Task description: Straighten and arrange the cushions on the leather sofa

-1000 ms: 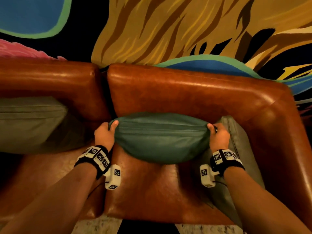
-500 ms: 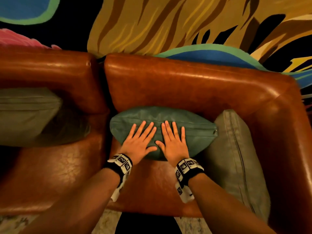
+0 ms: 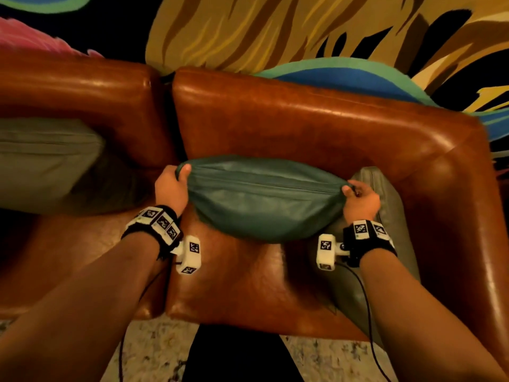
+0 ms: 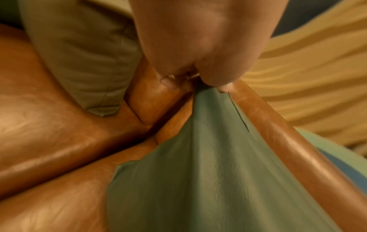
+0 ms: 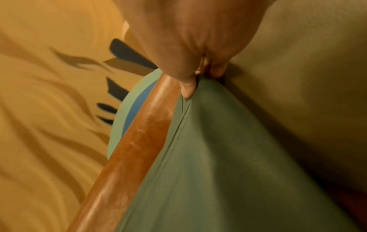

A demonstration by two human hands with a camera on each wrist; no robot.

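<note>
A dark green leather cushion (image 3: pixel 264 199) hangs just above the right seat of the brown leather sofa (image 3: pixel 275 125), in front of the backrest. My left hand (image 3: pixel 176 180) pinches its upper left corner and my right hand (image 3: pixel 355 193) pinches its upper right corner. The left wrist view shows my left hand (image 4: pixel 194 81) bunching the green cushion (image 4: pixel 208 172) at its tip. In the right wrist view my right hand (image 5: pixel 196 78) grips the green cushion (image 5: pixel 228 164) the same way.
A grey-olive cushion (image 3: pixel 385 205) leans against the right armrest (image 3: pixel 473 216), close behind my right hand. Another olive cushion (image 3: pixel 41 155) stands on the left seat. A colourful mural (image 3: pixel 275 31) fills the wall behind. Pale carpet (image 3: pixel 154 354) lies below the seat's front edge.
Half a second ago both hands lay flat on the cushion's middle; now they have moved out to its top corners, pinched them and lifted the cushion.
</note>
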